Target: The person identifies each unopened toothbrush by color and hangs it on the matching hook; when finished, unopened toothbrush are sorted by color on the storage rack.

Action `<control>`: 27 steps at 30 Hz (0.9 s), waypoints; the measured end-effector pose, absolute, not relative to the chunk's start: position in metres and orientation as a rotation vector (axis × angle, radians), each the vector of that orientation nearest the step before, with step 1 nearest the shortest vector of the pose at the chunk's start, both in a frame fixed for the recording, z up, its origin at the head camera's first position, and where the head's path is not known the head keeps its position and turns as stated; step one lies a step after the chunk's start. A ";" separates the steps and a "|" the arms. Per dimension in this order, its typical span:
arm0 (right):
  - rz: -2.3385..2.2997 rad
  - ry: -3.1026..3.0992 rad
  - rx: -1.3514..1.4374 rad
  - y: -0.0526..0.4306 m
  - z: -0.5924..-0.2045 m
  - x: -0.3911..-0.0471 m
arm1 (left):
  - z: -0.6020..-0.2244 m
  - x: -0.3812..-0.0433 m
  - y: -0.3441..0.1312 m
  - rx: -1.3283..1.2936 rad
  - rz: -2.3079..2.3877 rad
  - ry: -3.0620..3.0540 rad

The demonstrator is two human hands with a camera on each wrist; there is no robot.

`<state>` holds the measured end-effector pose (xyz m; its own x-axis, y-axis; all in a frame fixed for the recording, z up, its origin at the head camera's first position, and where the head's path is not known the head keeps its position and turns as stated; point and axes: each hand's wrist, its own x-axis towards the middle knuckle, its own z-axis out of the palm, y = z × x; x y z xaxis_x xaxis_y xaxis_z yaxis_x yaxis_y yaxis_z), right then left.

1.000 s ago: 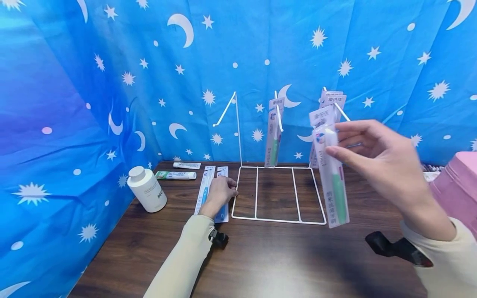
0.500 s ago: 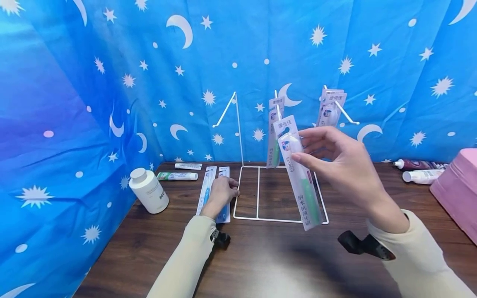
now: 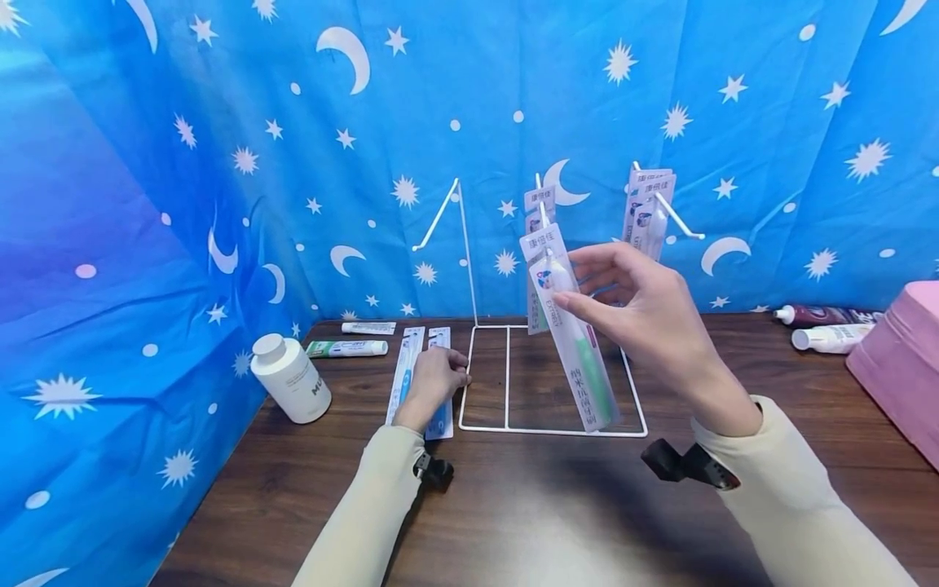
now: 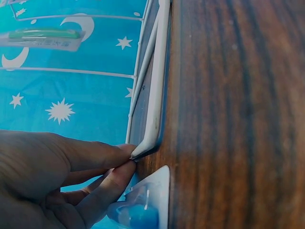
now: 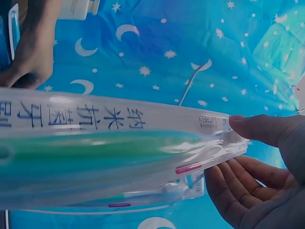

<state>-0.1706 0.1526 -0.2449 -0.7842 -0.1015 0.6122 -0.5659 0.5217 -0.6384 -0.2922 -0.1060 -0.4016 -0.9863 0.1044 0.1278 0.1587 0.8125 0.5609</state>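
Note:
My right hand [image 3: 645, 310] pinches a packaged toothbrush [image 3: 575, 350] with a green handle between thumb and fingers. The pack tilts, its top end at the middle hook of a white wire rack [image 3: 557, 433]; whether the hook tip passes through its hole I cannot tell. Behind it another packaged green toothbrush [image 3: 539, 200] hangs on that hook. In the left wrist view, thumb and finger of my left hand [image 4: 71, 171] pinch the rack's base wire [image 4: 155, 105] at a corner. Beneath and beside that hand lie two packaged blue toothbrushes [image 3: 405, 371].
More toothbrush packs [image 3: 651, 208] hang on the right hook; the left hook [image 3: 436, 214] is bare. On the left stand a white bottle [image 3: 291, 379] and two toothpaste tubes [image 3: 348, 348]. At right lie more tubes [image 3: 829, 337] beside a pink box [image 3: 905, 367].
My right hand has carried the green toothbrush pack leftward from near the right hook to the middle hook. The left hand has stayed on the rack's base.

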 end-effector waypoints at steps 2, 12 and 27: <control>1.205 -2.254 0.527 0.152 -0.246 -0.176 | -0.401 -0.292 -0.106 -0.210 -0.909 -2.902; 1.252 -2.235 0.482 0.148 -0.257 -0.201 | -0.401 -0.291 -0.105 -0.195 -0.935 -2.907; 1.292 -2.218 0.417 0.144 -0.260 -0.234 | -0.402 -0.291 -0.105 -0.162 -0.958 -2.926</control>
